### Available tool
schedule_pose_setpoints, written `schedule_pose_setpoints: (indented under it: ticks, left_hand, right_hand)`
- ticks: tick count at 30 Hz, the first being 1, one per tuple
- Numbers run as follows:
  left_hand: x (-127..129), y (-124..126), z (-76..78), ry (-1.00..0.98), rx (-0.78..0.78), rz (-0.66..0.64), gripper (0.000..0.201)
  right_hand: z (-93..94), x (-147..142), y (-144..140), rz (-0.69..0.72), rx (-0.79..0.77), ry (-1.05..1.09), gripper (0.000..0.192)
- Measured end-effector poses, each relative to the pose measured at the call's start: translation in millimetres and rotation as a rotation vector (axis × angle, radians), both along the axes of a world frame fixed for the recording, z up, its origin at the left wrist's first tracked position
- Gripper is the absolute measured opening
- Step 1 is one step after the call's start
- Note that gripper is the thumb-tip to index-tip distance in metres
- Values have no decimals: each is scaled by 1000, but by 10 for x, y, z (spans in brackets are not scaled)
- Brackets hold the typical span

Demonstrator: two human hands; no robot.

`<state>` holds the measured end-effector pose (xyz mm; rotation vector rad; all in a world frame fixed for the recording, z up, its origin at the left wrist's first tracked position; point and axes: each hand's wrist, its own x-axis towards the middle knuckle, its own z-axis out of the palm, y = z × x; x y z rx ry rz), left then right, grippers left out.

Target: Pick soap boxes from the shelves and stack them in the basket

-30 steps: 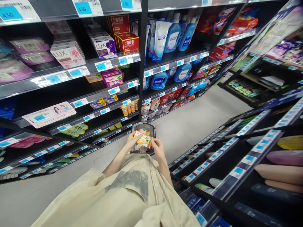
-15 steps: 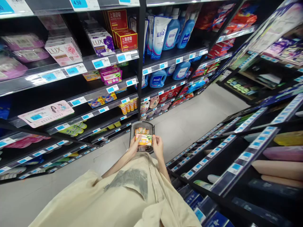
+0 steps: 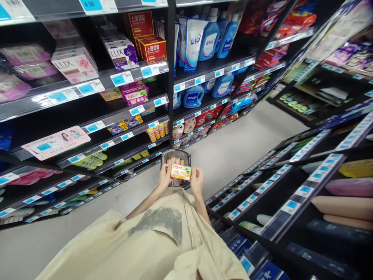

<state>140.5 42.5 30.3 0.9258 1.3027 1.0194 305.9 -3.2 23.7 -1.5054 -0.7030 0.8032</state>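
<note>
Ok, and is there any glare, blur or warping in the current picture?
Head view: white glare on the left shelf edge; head view: right-hand shelves slanted and stretched, likely lens distortion; head view: pink packs at left look soft, the held packet shows large lettering, small print unreadable.

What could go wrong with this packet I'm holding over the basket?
First, the left hand and right hand grip the yellow-and-white packet near its two ends, so it might slip if one loosens. Second, a slip could drop it into the basket below, perhaps onto the orange packs inside. Third, the basket looks close to the shelving and might bump it, though I can't tell whether they touch.
</note>
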Motion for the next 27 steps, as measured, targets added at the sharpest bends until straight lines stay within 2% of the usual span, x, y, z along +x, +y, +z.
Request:
schedule_pose_setpoints:
  ticks: [3,11,16,20,27]
  left_hand:
    - [10,22,42,48,46,10,62]
    - [127,84,76,140,100,-26,78]
    - [26,54,221,316,228,-39,57]
    - [-111,86,330,415,304,-100,46]
    - [-243,138,387,456,325,-173,49]
  right_hand:
    - [24,17,2,-8,25,-19,51]
    - [-28,13,24,-22,31,47,52]
    - [-35,12,29,-12,59,36,50]
    - [-38,-7,28,1,58,20,51]
    - [-62,-68,33,-10,50,39,52]
